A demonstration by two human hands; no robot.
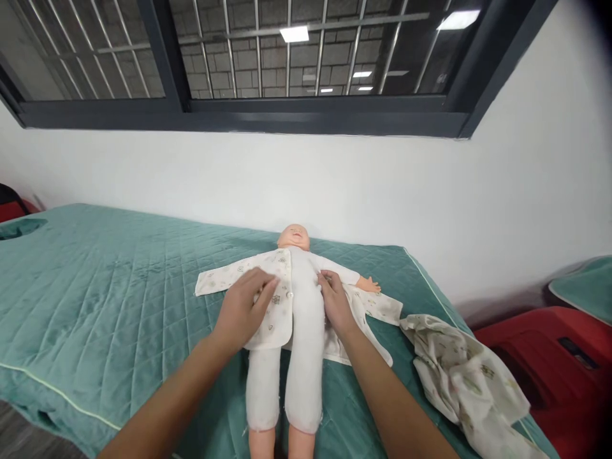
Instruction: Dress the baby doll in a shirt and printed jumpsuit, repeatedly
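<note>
A baby doll (294,237) lies on its back on a green quilted bed (105,287), head toward the wall. Its white cloth body and legs (305,338) show down the middle. A printed white baby shirt (275,306) is spread under and partly over it. My left hand (245,306) lies flat with fingers stretched out on the shirt's left panel, over the doll's chest. My right hand (335,299) rests on the doll's right side, fingers curled at the edge of the shirt's other panel (373,306). The doll's bare hand (369,285) sticks out at the right.
A crumpled printed cloth (471,376) lies on the bed's right edge. A red object (549,357) stands beside the bed at right, with another green surface (586,287) beyond. White wall and a dark-framed window (306,118) are behind. A face hole (19,227) is at the bed's far left.
</note>
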